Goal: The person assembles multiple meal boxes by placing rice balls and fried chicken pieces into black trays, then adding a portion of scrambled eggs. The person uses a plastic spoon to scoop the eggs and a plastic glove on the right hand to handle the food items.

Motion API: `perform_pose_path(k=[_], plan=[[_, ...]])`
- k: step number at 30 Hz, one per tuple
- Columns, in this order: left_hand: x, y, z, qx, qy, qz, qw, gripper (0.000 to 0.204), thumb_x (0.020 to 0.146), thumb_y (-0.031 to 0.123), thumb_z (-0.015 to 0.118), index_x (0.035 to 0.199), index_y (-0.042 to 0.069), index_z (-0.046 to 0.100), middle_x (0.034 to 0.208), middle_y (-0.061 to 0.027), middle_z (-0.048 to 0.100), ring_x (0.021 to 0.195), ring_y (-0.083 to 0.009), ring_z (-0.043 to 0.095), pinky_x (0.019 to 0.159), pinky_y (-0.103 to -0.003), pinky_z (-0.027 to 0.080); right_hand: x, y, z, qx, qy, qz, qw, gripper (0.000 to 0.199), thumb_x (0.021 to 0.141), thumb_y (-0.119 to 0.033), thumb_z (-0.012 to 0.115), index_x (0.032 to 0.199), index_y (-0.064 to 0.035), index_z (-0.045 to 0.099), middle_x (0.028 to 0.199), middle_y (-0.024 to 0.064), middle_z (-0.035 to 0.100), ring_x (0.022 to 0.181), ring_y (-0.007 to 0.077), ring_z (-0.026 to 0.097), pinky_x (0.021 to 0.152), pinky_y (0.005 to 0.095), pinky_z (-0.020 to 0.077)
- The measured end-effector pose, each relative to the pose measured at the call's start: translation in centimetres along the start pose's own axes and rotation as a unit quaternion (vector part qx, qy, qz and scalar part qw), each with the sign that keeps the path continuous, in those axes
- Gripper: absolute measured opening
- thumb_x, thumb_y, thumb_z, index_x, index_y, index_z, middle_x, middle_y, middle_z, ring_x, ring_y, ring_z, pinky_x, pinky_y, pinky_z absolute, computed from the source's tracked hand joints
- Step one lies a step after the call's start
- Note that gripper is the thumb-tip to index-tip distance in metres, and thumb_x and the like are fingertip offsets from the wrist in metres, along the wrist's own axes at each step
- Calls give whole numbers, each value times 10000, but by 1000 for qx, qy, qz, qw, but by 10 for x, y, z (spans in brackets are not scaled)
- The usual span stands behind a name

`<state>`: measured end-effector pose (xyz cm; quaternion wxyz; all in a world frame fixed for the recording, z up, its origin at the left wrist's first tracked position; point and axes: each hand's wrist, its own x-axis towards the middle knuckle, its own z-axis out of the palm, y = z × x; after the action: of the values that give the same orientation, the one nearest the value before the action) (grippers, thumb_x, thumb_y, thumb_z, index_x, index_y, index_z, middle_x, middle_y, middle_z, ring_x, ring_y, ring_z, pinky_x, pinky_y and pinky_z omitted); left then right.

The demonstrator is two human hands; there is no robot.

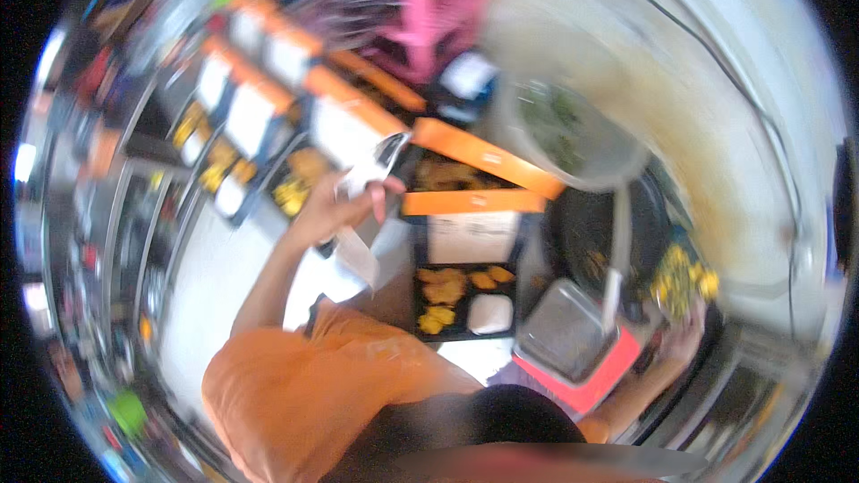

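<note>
My left hand [344, 206] reaches forward over the counter and grips metal tongs [386, 157], with what looks like a white paper or bag [356, 255] hanging under it. The tongs point at an open tray of fried food [447, 174]. Just in front of my body lies a black meal tray [465, 297] with golden fried pieces and a white portion [490, 313]. At the lower right, my right hand [682, 342] holds a scoop or strainer of yellow food [682, 282]. The picture is blurred, so finer detail is unclear.
Several black trays with orange lids [474, 154] and white labels run in a row toward the far left. A dark wok [595, 233] and a grey bowl of greens [564, 125] stand at the right. A red scale with a metal pan [573, 340] sits near me. A pink stool [429, 0] is behind.
</note>
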<state>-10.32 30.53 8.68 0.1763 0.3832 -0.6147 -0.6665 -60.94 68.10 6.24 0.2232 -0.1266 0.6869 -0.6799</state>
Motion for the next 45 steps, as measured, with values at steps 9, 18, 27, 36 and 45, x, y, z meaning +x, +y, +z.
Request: perform_pose_path(k=[9, 18, 27, 36, 45], plan=[[13, -55, -359, 644, 285, 35, 709, 436, 749, 50, 640, 1177, 105, 575, 1241, -93, 573, 922, -329, 638, 757, -444, 519, -89, -38, 246, 40, 135, -14, 990, 316, 947, -162, 557, 1222, -13, 512, 818, -47, 535, 579, 6, 421, 496, 162, 371], [126, -88, -528, 650, 85, 214, 724, 546, 713, -56, 570, 1220, 143, 527, 1271, -62, 546, 964, -298, 625, 728, -402, 530, -159, -50, 550, 13, -104, -1, 994, 364, 921, -159, 560, 1246, -3, 506, 970, 41, 571, 707, 66, 495, 604, 175, 396], [-22, -140, -531, 599, 403, 209, 660, 148, 711, 89, 627, 821, 81, 529, 846, -61, 587, 652, -218, 609, 555, -343, 485, -172, 12, 881, -153, -597, -269, 740, 249, 927, -81, 527, 1156, 4, 575, 988, 63, 612, 785, 72, 538, 593, 188, 384], [-31, -168, -529, 522, 463, 260, 668, 168, 669, 91, 675, 743, 86, 524, 763, -37, 608, 656, -216, 625, 538, -329, 485, -227, 206, 1049, -406, -563, -530, 488, 100, 834, -71, 548, 903, -14, 593, 753, 109, 624, 715, 242, 641, 614, 352, 512], [-33, -177, -532, 531, 466, 253, 661, 189, 661, 96, 682, 739, 83, 511, 747, -55, 578, 623, -240, 599, 524, -350, 466, -241, 201, 1043, -457, -558, -493, 487, 115, 764, -53, 594, 856, -37, 661, 873, 182, 667, 794, 338, 670, 686, 447, 534]])
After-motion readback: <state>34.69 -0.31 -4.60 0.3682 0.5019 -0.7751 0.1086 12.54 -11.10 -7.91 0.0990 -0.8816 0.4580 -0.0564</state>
